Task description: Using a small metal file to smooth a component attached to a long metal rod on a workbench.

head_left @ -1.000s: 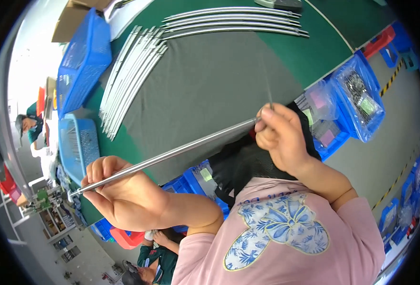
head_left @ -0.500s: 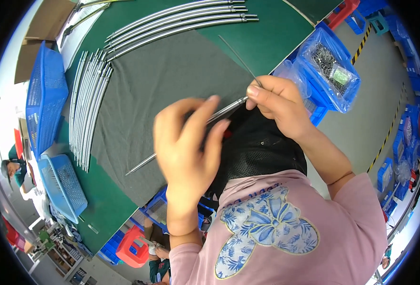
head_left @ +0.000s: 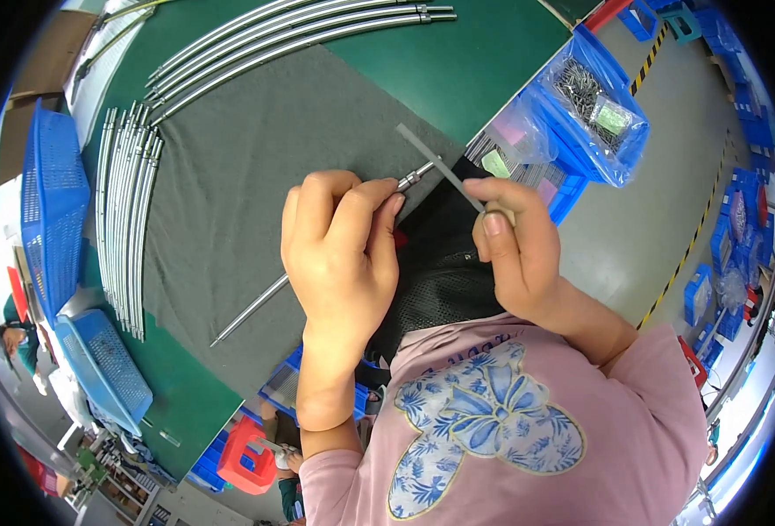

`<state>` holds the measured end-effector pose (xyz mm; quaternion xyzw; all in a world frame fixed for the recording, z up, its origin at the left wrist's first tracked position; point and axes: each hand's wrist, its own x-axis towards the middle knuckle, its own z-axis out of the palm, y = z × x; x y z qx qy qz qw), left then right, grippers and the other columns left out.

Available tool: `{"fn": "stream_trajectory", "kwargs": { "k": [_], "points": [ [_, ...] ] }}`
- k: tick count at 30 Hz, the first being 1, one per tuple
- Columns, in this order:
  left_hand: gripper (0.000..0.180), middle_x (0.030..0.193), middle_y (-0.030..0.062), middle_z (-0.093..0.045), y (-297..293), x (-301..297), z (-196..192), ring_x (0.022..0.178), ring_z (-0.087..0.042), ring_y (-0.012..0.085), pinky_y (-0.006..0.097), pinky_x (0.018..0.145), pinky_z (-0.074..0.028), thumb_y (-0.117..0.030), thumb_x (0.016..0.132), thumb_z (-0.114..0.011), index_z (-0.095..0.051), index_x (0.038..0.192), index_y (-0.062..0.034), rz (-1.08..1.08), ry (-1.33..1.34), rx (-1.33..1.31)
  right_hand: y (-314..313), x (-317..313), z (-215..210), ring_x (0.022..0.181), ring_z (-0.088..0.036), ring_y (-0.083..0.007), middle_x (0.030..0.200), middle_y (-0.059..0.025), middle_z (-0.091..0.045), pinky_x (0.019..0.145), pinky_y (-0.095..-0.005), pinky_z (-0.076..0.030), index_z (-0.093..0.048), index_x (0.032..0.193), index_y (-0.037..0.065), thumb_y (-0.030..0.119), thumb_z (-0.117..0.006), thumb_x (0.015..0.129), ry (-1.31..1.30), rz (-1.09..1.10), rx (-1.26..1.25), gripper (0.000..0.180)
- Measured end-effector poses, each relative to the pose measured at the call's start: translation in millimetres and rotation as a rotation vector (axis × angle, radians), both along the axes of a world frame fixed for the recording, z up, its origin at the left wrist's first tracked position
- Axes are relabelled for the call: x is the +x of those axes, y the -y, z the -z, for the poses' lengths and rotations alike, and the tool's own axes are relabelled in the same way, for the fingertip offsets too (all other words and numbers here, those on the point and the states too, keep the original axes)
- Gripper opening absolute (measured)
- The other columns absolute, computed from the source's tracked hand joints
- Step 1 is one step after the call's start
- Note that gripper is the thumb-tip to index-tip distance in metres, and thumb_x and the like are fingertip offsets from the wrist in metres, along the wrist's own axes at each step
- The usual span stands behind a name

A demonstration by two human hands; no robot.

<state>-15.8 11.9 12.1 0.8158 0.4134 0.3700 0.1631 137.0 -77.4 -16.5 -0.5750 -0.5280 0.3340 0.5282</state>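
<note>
My left hand (head_left: 342, 250) is closed around a slim silver metal rod (head_left: 260, 305), which slants over the grey cloth (head_left: 238, 175). The rod's collared upper end pokes out past my fingertips. In my right hand (head_left: 521, 250), thumb and fingers pinch a thin grey strip (head_left: 440, 167), pointing up and to the left. The strip crosses in front of the rod's tip; whether they touch I cannot tell. A bundle of similar silver rods (head_left: 126, 223) lies at the cloth's left edge, and several longer rods (head_left: 291, 44) lie along its far edge.
Blue baskets (head_left: 54, 206) line the table's left side. At the right edge stands a blue bin (head_left: 637, 145), lined with plastic and full of small metal parts. Below it, another bin (head_left: 572, 197) holds thin rods. A red stool (head_left: 245, 456) and a person are beyond the near-left edge.
My left hand, blurred with fingers apart before, is now closed on the rod. My right hand has come off the rod's end and moved lower, still with the strip. The view has shifted slightly.
</note>
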Motion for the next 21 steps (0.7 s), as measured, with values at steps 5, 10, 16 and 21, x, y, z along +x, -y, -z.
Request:
{"fn": "stream_trajectory", "kwargs": {
  "k": [5,10,16,21],
  "points": [
    [0.014,0.075,0.0054,-0.052,-2,-1,2,0.065,-0.049,0.0229,0.034,0.057,-0.040,0.001,0.068,-0.072,-0.064,0.079,-0.0050,0.010,-0.001,-0.017,-1,-7,-2,0.055,-0.060,-0.0194,0.083,-0.0115,-0.065,0.052,-0.0283,-0.047,-0.055,0.120,0.004,0.006,-0.045,0.094,0.087,-0.021,-0.033,0.027],
    [0.014,0.075,0.0057,-0.052,-1,1,1,0.065,-0.049,0.0231,0.034,0.057,-0.040,0.001,0.067,-0.072,-0.064,0.078,-0.0045,0.006,0.001,-0.020,1,-8,-8,0.059,-0.063,-0.0233,0.094,-0.0130,-0.067,0.054,-0.0310,-0.049,-0.059,0.116,0.002,0.000,-0.050,0.087,0.233,-0.014,-0.020,0.030],
    [0.015,0.074,0.0055,-0.053,-2,2,3,0.064,-0.049,0.0233,0.034,0.056,-0.040,0.002,0.066,-0.072,-0.064,0.077,-0.0045,-0.003,0.033,0.013,3,-5,-12,0.042,-0.046,-0.0180,0.057,-0.0061,-0.051,0.043,-0.0294,-0.037,-0.059,0.118,-0.001,-0.007,-0.050,0.082,0.532,-0.066,0.102,0.038],
    [0.015,0.074,0.0053,-0.053,-4,2,4,0.064,-0.049,0.0239,0.034,0.055,-0.040,0.003,0.065,-0.072,-0.063,0.076,-0.0044,0.017,0.049,0.014,3,3,-18,0.041,-0.043,-0.0216,0.054,-0.0056,-0.047,0.041,-0.0331,-0.032,-0.060,0.120,0.000,-0.007,-0.056,0.072,0.752,-0.145,0.058,0.048]
  ]
}}
